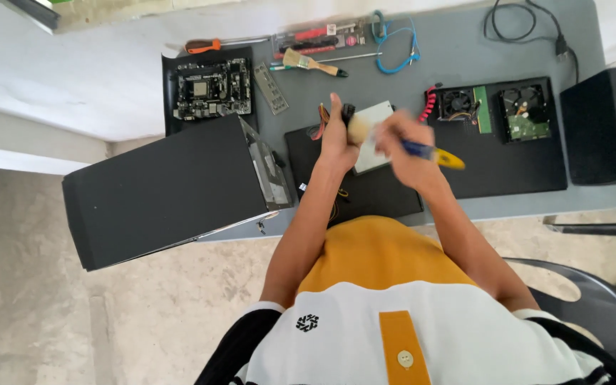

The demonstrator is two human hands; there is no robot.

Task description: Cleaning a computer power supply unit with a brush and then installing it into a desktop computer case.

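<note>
My left hand (338,137) grips the near edge of a grey boxy power supply (374,135) with a bundle of coloured cables, held over a black mat (365,192). My right hand (402,142) holds a paintbrush (433,154) with a blue and yellow handle. Its pale bristles (358,128) are blurred and touch the power supply beside my left hand.
A black computer case (165,192) lies on its side at the table's left edge. Behind it is a motherboard (212,88), a metal plate, a second brush (313,64), screwdrivers and a blue cable. A cooler fan (458,103) and hard drive (527,114) rest on a right mat. Black box (607,121) at right.
</note>
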